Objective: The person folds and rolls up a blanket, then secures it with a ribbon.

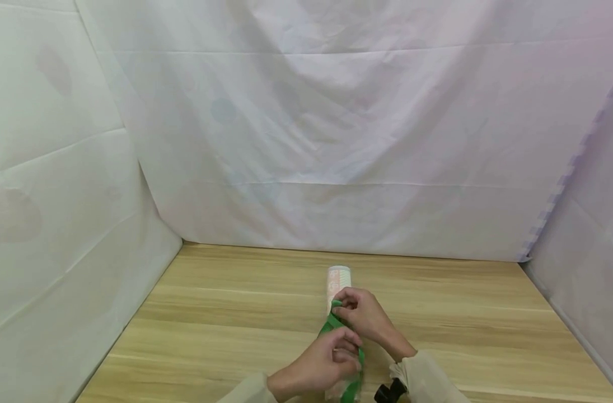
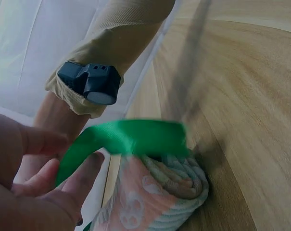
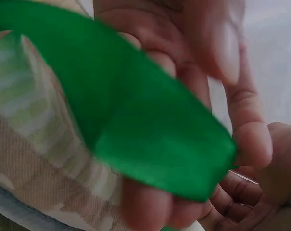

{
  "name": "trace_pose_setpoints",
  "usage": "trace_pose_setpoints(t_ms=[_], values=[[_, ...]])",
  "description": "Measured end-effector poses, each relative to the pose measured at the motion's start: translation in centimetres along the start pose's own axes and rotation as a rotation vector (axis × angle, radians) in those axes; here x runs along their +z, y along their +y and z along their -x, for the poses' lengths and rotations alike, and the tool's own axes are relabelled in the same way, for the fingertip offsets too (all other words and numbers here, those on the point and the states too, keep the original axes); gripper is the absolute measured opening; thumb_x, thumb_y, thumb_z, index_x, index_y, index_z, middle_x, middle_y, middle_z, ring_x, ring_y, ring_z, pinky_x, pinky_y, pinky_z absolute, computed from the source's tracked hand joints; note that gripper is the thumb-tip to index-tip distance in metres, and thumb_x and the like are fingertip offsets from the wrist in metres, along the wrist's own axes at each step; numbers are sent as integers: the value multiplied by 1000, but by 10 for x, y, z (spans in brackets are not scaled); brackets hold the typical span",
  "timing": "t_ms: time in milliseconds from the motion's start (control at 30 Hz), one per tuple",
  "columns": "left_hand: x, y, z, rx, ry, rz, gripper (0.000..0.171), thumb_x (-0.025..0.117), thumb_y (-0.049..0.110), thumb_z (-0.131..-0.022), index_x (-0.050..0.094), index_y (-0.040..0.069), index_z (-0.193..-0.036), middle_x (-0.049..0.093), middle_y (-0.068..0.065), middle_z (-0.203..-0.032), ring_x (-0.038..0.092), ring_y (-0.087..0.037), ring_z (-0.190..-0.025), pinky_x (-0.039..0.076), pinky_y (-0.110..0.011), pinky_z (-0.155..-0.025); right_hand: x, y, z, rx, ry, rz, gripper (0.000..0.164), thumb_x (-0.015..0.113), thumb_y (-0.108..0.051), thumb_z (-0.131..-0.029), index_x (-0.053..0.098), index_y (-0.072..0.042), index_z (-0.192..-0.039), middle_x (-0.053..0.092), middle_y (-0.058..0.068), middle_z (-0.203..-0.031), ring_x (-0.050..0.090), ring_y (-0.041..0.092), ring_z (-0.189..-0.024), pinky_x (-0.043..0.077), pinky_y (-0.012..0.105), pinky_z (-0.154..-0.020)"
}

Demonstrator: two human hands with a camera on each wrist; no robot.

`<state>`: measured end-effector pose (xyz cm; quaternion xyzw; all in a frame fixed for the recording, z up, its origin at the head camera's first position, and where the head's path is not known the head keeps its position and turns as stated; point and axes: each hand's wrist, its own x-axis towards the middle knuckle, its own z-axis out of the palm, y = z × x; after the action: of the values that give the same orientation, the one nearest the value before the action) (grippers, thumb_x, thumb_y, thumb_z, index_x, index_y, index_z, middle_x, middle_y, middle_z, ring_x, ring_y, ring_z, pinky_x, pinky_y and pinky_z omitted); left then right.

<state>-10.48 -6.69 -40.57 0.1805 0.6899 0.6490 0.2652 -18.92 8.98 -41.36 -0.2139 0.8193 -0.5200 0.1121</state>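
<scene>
A rolled towel [image 1: 338, 279], pink and pale green with white motifs, lies lengthwise on the table, its coiled end facing the left wrist camera. A flat green ribbon [image 1: 331, 323] runs along and over it. At the roll's far part, my right hand [image 1: 366, 318] pinches the ribbon between thumb and fingertips. Closer to me, my left hand [image 1: 326, 361] has curled fingers over the near part of the roll. The left wrist view shows the green ribbon [image 2: 135, 137] arching over the roll into the left fingers [image 2: 80, 180]. A broad folded stretch of ribbon [image 3: 159, 139] crosses the right wrist view.
The wooden table [image 1: 225, 313] extends to both sides of the towel. White cloth [image 1: 306, 140] hangs along the back, with cloth walls at left and right. A black wrist camera [image 1: 391, 390] sits on the right beige sleeve [image 1: 427, 375].
</scene>
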Motion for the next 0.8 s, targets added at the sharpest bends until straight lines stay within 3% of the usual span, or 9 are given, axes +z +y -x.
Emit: trace_pose_setpoints(t_ms=[167, 267, 433, 533, 633, 800], values=[[-2, 1, 3, -21, -203, -63, 30, 58, 8, -99, 56, -2, -127, 67, -18, -118, 66, -2, -101, 53, -19, -84, -1, 0, 1, 4, -4, -13, 5, 69, -8, -92, 68, -6, -96, 66, 3, -83, 62, 15, -74, 51, 23, -60], [-3, 4, 5, -22, -321, -68, 34, 55, 8, -100, 55, -2, -132, 64, -23, -125, 64, -1, -106, 51, -17, -87, -1, 0, 1, 8, -16, -32, 5, 69, -8, -92, 68, -6, -96, 67, 4, -83, 64, 18, -74, 51, 23, -60], [-7, 10, 6, -59, -450, -81, 37, 51, 7, -101, 52, -4, -136, 57, -19, -138, 58, -4, -118, 49, -17, -92, 0, 1, 0, 8, -29, -44, 6, 69, -9, -92, 68, -5, -97, 67, 6, -83, 63, 18, -71, 50, 23, -57], [-12, 12, 7, -85, -467, -90, 35, 52, 7, -101, 53, -5, -134, 59, -20, -135, 59, -2, -115, 49, -16, -91, 0, 1, 0, 6, -27, -42, 7, 69, -9, -92, 68, -5, -97, 67, 5, -82, 62, 18, -71, 49, 23, -56], [-17, 13, 7, -71, -448, -104, 33, 54, 8, -101, 55, -7, -130, 61, -26, -128, 61, 2, -106, 50, -17, -89, 1, 1, 0, 8, -24, -28, 6, 69, -9, -92, 68, -6, -96, 67, 4, -82, 62, 17, -72, 49, 23, -57], [-30, 12, 7, 0, -321, -120, 28, 56, 8, -100, 60, -6, -123, 66, -28, -115, 66, 0, -97, 53, -19, -85, 1, 1, 0, -1, -28, -11, 5, 69, -9, -92, 68, -6, -95, 66, 3, -83, 62, 17, -74, 50, 23, -59]])
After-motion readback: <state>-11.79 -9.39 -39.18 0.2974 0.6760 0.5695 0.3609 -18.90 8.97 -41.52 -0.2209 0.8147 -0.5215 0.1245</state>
